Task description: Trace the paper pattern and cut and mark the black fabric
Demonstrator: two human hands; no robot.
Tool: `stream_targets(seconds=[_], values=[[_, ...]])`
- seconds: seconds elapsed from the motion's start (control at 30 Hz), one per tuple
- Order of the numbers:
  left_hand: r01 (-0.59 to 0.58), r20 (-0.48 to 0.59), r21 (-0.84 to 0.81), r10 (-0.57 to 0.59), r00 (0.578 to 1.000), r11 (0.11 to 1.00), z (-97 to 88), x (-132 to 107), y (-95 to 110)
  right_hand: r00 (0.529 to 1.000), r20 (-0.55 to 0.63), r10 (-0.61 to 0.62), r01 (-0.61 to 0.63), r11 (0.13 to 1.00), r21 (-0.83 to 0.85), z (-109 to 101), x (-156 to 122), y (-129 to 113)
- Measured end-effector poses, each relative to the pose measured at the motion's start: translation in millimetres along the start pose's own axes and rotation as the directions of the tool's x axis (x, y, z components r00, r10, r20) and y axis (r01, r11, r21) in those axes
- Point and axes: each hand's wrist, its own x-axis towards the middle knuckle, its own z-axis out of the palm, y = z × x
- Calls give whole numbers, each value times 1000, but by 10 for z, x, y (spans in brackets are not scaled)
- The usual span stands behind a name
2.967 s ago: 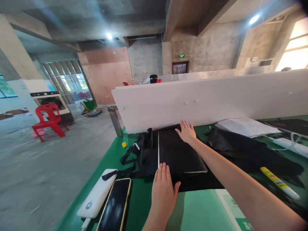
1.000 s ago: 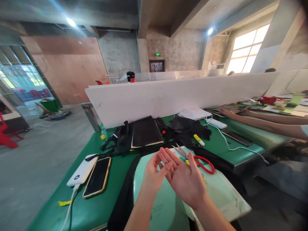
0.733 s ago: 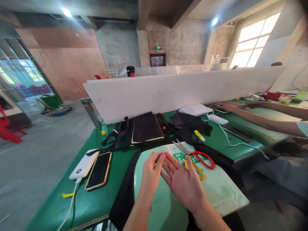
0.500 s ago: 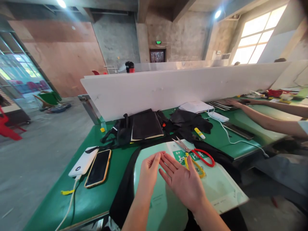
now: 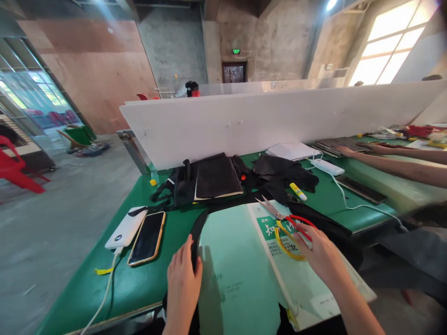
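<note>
Scissors (image 5: 274, 210) with one red and one yellow handle loop lie on a pale green book (image 5: 237, 270) with Chinese characters on its cover. My right hand (image 5: 323, 256) is at the scissors, its fingers closed around the red loop. The blades point away to the upper left. My left hand (image 5: 183, 279) rests at the book's left edge, thumb apart from its stretched fingers. Black cloth (image 5: 199, 225) shows between that thumb and the fingers, and also runs beneath the book. The undersides of my left fingers are hidden.
Left on the green table (image 5: 87, 298) are a white power bank (image 5: 127, 228) and a phone (image 5: 146, 238). Behind the book lie a black notebook (image 5: 218, 177), black scraps (image 5: 284, 172) and a glue stick (image 5: 298, 191). A co-worker's arms (image 5: 398, 160) reach in from the right.
My hands were together above the book, the right palm open. They have parted: the left moved down to the book's left edge, the right moved right onto the scissors' red handle.
</note>
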Motion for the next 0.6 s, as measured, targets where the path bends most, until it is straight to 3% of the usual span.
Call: stream_targets(seconds=[0.07,0.2,0.27,0.37,0.47,0.53,0.6], values=[[-17,-56,213,29,998,977,-27,-107,-149,989,4,-146,142,952,-271,-4,35,144],[37,0,389,-40,999,921,-113,-197,-350,954,71,-292,292,844,-451,90,67,205],[67,51,363,-92,994,930,-155,-151,-439,949,78,-307,304,817,-490,145,90,200],[215,102,244,-245,964,946,-239,42,-574,950,94,-298,304,808,-505,194,138,213],[323,70,142,-335,940,936,-357,341,-699,954,62,-295,287,830,-479,212,150,162],[329,44,132,-337,941,935,-435,556,-761,952,16,-305,281,857,-431,242,111,18],[331,33,139,-338,940,933,-497,751,-799,938,45,-344,339,878,-337,309,45,-219]])
